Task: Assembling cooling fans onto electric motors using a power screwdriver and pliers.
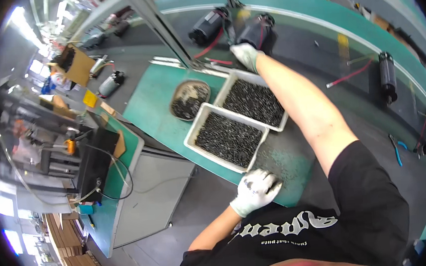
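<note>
My right arm stretches far across the bench to a black cylindrical motor [256, 32] with red wires. My gloved right hand [246, 57] is at its near end, the fingers closed against it and somewhat blurred. Close to my body, my gloved left hand [258, 191] is curled over the green bench's near edge, with dark marks at the fingers; whatever it holds is too small to name. Just beyond it stands a white tray [189, 141] full of small black parts. A second such tray [283, 123] adjoins it, partly behind my right forearm.
A round bowl [174, 97] of black bits sits left of the trays. More motors lie on the dark belt: one [208, 26] beside the reached one, one [388, 77] to the right. Blue-handled pliers [397, 152] lie at right. A metal frame post [157, 25] rises beyond the bowl.
</note>
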`<state>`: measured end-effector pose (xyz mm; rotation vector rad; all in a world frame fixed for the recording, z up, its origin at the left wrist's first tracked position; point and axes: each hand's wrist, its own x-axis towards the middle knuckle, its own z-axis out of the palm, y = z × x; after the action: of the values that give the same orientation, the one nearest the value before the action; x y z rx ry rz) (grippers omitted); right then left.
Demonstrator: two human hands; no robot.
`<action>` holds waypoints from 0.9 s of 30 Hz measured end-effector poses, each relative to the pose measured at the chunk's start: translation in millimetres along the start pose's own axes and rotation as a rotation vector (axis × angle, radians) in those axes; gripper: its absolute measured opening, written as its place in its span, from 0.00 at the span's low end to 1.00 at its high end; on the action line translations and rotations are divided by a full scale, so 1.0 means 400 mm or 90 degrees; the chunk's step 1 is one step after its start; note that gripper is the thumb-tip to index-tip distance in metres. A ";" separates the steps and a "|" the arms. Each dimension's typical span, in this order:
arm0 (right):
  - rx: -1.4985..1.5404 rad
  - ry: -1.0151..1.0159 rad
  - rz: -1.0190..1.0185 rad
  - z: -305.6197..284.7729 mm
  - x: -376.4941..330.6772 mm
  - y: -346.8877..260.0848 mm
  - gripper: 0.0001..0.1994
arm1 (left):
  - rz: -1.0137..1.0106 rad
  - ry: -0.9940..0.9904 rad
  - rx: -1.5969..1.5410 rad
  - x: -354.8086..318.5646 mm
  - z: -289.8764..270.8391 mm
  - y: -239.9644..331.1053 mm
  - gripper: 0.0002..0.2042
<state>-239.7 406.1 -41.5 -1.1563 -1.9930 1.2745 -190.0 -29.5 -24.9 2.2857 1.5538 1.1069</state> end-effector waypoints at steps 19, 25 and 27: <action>-0.351 0.017 0.007 -0.479 -1.121 -0.036 0.14 | -0.063 0.040 -0.063 -0.017 0.006 -0.063 0.10; -0.201 0.171 0.190 -0.246 -1.331 0.033 0.14 | -0.058 -0.047 -0.215 0.085 -0.096 0.061 0.09; -0.176 0.099 0.285 -0.245 -1.320 0.014 0.11 | 0.005 -0.098 0.061 0.208 -0.153 0.078 0.11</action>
<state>108.1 0.1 11.7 -1.8566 -1.8982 1.0824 -191.5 12.0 74.6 2.3770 1.5701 0.8532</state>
